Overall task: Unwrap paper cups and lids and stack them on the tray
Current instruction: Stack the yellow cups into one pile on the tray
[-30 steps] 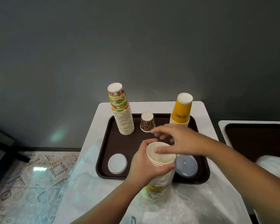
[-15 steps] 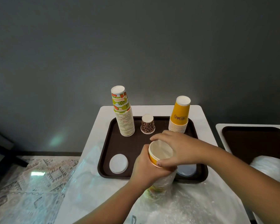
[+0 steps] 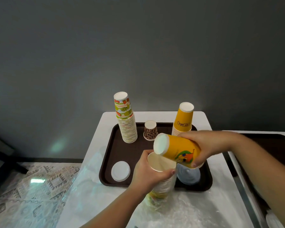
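My left hand [image 3: 148,173] grips a stack of paper cups [image 3: 163,178], mouths up, its lower part still in clear plastic wrap [image 3: 156,199]. My right hand [image 3: 207,145] holds one yellow cup [image 3: 178,149] tipped on its side above the stack, bottom toward the left. On the brown tray [image 3: 133,153] stand an upside-down fruit-print cup stack [image 3: 126,119], a small leopard-print cup [image 3: 150,130] and a yellow cup stack [image 3: 183,120]. A white lid [image 3: 120,171] lies front left, a clear lid [image 3: 188,176] front right.
The tray rests on a white table [image 3: 95,140] against a grey wall. Loose plastic wrap [image 3: 82,191] covers the table's front and hangs off its left side. A second brown tray [image 3: 270,142] lies on a table at the right. A patterned rug [image 3: 30,186] covers the floor.
My right hand has pulled the top yellow cup off the stack, lifted it and tipped it sideways. My left hand keeps hold of the stack.
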A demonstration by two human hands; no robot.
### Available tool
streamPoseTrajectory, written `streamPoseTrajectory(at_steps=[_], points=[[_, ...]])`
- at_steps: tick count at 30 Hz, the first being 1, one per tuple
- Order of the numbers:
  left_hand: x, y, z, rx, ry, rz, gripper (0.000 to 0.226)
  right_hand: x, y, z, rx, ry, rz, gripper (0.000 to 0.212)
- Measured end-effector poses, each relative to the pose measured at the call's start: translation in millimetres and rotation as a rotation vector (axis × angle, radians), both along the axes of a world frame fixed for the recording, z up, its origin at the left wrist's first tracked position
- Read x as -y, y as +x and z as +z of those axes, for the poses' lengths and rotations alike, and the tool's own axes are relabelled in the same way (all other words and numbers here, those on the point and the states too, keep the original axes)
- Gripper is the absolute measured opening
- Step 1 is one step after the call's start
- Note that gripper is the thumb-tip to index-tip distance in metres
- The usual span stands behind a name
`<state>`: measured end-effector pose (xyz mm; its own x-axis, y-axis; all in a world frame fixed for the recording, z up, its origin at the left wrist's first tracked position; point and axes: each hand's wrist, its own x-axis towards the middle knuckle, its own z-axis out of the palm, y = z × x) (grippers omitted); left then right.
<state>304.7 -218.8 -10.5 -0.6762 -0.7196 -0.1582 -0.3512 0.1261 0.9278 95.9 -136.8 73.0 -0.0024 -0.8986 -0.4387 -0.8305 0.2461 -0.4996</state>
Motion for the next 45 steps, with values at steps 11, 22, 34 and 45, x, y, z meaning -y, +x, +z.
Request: streamPoseTrajectory(at_steps=[11, 22, 34, 45], points=[[7.5, -8.6, -3.3, 0.026, 0.005, 0.045, 0.083, 29.0, -19.5, -24.5, 0.394, -0.462, -0.555, 0.072], [13.0, -12.8, -5.3, 0.050, -0.002, 0.051, 0.077, 82.9, -78.1, -45.5, 0.406, -0.874, -1.010, 0.079], [13.1, -16.0, -5.2, 0.022, 0.001, 0.042, 0.081, 94.6, -86.5, -68.7, 0.153, -0.693, -0.876, 0.061], [6.1, -13.0, -7.6, -0.001, -0.009, 0.031, 0.082, 53.2, 18.6, -21.4, 0.103, -0.290, -0.183, 0.056]])
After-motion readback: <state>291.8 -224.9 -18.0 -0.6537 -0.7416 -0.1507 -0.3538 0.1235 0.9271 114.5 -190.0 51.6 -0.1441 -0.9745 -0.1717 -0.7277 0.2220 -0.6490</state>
